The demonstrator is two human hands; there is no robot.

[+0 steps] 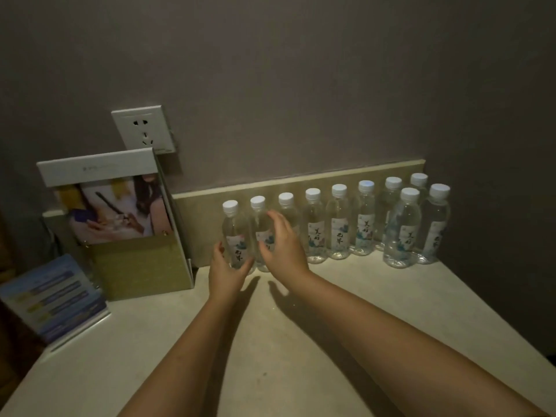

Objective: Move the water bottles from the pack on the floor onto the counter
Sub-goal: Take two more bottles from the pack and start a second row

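Bottles (338, 224): ten, upright on counter (270, 341), rowed rightward from box (141, 266); two set forward at end farthest from box. Left hand (225, 272) gripping nearest bottle (236, 233) low down. Right hand (282, 245) open, fingers spread at second bottle (259, 221); contact unclear. Risk: toppling neighbours domino-fashion through nudge on release, given tight spacing.

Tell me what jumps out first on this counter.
A row of white-capped water bottles lines the backsplash, with two more in front at the right end. Both hands are at its left end: the left hand grips the leftmost bottle, the right hand curves by the next bottle.
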